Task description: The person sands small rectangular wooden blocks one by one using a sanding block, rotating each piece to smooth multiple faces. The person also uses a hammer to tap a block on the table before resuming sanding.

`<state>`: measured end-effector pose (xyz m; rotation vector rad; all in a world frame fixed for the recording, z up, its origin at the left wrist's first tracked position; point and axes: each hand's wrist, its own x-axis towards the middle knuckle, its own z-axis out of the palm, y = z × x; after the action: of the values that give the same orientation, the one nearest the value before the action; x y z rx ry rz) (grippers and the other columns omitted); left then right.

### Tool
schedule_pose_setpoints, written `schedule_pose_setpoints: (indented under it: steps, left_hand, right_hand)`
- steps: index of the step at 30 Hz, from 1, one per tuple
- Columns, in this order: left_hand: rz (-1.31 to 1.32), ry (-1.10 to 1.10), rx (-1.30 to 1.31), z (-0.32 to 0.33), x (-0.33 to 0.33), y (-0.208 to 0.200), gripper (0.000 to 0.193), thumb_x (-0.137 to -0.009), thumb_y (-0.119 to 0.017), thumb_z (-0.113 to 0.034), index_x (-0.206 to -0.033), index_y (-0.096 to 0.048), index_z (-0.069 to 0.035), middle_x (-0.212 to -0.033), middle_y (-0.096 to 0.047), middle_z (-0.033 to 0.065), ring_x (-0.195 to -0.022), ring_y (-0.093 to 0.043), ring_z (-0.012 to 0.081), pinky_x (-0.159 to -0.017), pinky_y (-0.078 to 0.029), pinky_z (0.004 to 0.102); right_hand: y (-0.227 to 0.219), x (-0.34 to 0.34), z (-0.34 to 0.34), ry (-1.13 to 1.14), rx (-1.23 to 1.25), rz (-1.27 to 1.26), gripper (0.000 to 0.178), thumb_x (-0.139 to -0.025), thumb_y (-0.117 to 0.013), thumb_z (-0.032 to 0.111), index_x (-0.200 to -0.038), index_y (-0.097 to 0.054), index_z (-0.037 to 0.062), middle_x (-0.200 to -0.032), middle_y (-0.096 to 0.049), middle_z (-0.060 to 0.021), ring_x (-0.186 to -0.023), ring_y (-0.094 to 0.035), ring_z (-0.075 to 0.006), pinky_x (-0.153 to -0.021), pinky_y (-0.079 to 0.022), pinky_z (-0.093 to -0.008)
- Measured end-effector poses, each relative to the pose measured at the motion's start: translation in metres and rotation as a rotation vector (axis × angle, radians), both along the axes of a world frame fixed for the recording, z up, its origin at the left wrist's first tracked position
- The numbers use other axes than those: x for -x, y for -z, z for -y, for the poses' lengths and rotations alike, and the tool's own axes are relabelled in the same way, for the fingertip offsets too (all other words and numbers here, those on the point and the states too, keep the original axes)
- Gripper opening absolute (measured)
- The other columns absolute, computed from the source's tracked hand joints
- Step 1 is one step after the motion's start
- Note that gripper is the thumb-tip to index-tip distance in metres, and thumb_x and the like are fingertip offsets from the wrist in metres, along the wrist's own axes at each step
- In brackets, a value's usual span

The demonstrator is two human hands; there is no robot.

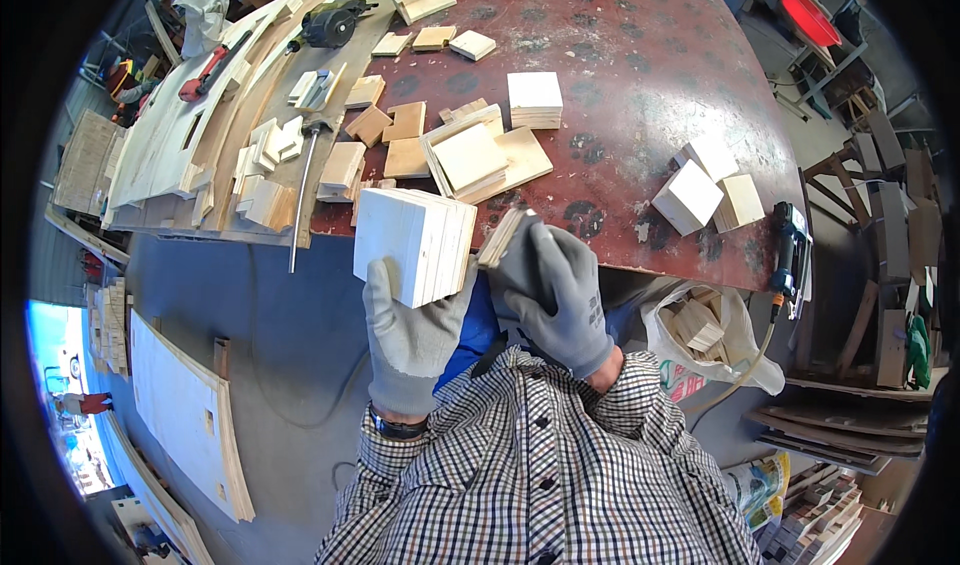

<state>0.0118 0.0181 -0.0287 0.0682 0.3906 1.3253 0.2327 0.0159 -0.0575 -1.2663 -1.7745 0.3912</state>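
Note:
My left hand [408, 337], in a grey work glove, grips a stack of pale square plywood blocks [408, 240] from below, just off the table's near edge. The thin pieces stand face to face, their layered edges towards the right. Beside it my right hand [565, 300], gloved too, is closed round a sanding block [518, 248], a small wooden block with a dark sheet wrapped over it. This block is held tilted close to the stack's right side, with a narrow gap between them. Part of the sanding block is hidden by my right fingers.
On the dark red table [650, 85] lie loose wood pieces [470, 160], a square stack [535, 100] and several blocks [690, 197] at right. An air tool [790, 250] hangs at the right edge above a plastic bag [745, 350] of offcuts. Long boards [215, 115] with tools lie left.

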Motion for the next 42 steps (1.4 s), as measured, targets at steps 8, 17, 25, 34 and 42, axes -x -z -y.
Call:
schedule_pose_setpoints:
  steps: [8, 17, 25, 34, 42]
  left_hand:
    - [-0.076, 0.122, -0.015, 0.005, -0.018, -0.007, 0.076, -0.106, -0.052, -0.068, -0.163, -0.045, -0.019, -0.161, -0.052, 0.0122, -0.140, -0.058, 0.0301, -0.113, -0.053, 0.0507]
    - [0.216, 0.116, -0.131, 0.001, -0.009, 0.004, 0.078, -0.106, -0.056, -0.061, -0.166, -0.044, -0.013, -0.167, -0.050, 0.0149, -0.152, -0.050, 0.0365, -0.136, -0.023, 0.0549]
    - [0.182, 0.221, -0.197, 0.003, -0.010, 0.014, 0.076, -0.109, -0.042, -0.069, -0.167, -0.041, -0.021, -0.161, -0.053, 0.0147, -0.149, -0.051, 0.0346, -0.121, -0.045, 0.0616]
    - [0.050, 0.055, -0.148, 0.011, -0.008, 0.006, 0.080, -0.103, -0.066, -0.056, -0.165, -0.043, -0.010, -0.161, -0.055, 0.0139, -0.141, -0.058, 0.0343, -0.133, -0.031, 0.0551]
    - [-0.602, 0.003, -0.196, 0.020, -0.010, 0.020, 0.088, -0.094, -0.083, -0.037, -0.162, -0.038, -0.006, -0.151, -0.058, 0.0127, -0.136, -0.060, 0.0298, -0.116, -0.049, 0.0454]
  right_hand:
    - [-0.064, 0.026, -0.016, -0.066, -0.231, -0.040, 0.080, -0.086, -0.084, 0.030, -0.156, -0.054, 0.0054, -0.152, -0.051, -0.0262, -0.133, -0.055, -0.0429, -0.112, -0.045, -0.0511]
    - [0.019, -0.005, -0.026, 0.206, -0.052, -0.067, 0.085, -0.089, -0.082, 0.024, -0.161, -0.044, -0.0004, -0.147, -0.053, -0.0292, -0.130, -0.054, -0.0471, -0.113, -0.042, -0.0538]
    - [-0.037, 0.014, -0.016, -0.070, -0.500, 0.115, 0.046, -0.095, -0.074, 0.041, -0.138, -0.070, 0.0249, -0.142, -0.061, -0.0186, -0.124, -0.063, -0.0351, -0.106, -0.051, -0.0495]
    - [-0.021, -0.025, -0.020, -0.092, 0.537, -1.065, 0.071, -0.113, -0.059, 0.037, -0.170, -0.030, 0.0045, -0.128, -0.063, -0.0114, -0.104, -0.066, -0.0167, -0.090, -0.058, -0.0293]
    - [0.018, 0.010, 0.015, -0.375, 0.729, -1.056, 0.057, -0.120, -0.042, 0.038, -0.164, -0.039, 0.0029, -0.138, -0.066, -0.0085, -0.120, -0.067, -0.0157, -0.101, -0.055, -0.0267]
